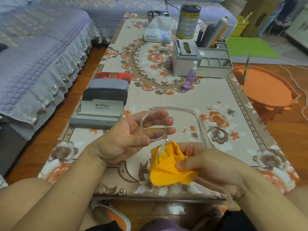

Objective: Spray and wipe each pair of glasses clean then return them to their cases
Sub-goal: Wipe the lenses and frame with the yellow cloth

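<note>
A pair of clear-framed glasses is held above the near part of the table. My left hand grips one lens rim between thumb and fingers. My right hand pinches a yellow cloth round the other lens. An open grey glasses case lies to the left. Behind it lie a dark grey case, a lighter grey case and a red case, all closed. A purple spray bottle stands at mid-table.
A grey tissue box and organiser stand behind the bottle, with a tall tin and a tissue pack further back. A sofa runs along the left. An orange stool sits at the right.
</note>
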